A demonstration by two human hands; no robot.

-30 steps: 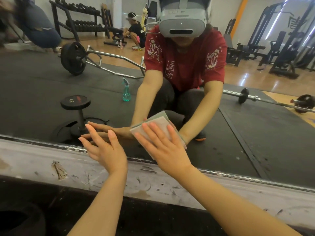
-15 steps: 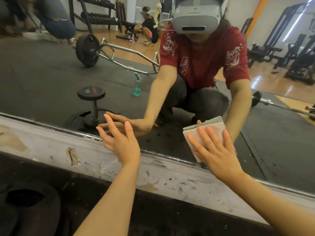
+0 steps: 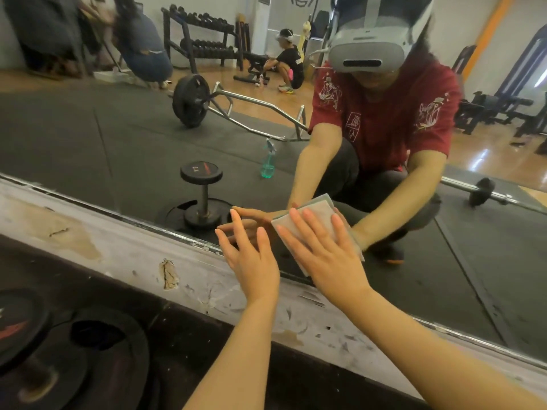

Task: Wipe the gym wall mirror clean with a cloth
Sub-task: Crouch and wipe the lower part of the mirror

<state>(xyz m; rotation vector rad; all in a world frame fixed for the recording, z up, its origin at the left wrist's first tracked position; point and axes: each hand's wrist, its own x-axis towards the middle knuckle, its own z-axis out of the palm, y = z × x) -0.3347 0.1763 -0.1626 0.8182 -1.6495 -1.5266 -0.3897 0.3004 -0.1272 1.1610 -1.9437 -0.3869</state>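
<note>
Mirror glass fills most of the view, its lower edge meeting a scuffed, chipped white ledge that runs diagonally from the left side down to the right. Reflected in the glass are a crouching person in a red shirt, a loaded trap bar on dark mats, an upright dumbbell standing on a plate, and a small teal spray bottle. Below the ledge, black weight plates lie on the floor at the lower left. The right hand lies flat against the glass just above the ledge, fingers straight and spread, pressing a folded pale cloth to the mirror; the cloth sits beneath the fingers and palm, its corners showing past the fingertips at the top. The left hand is just beside it, fingers extended and slightly apart, holding nothing, fingertips at or near the glass; contact cannot be told.
</note>
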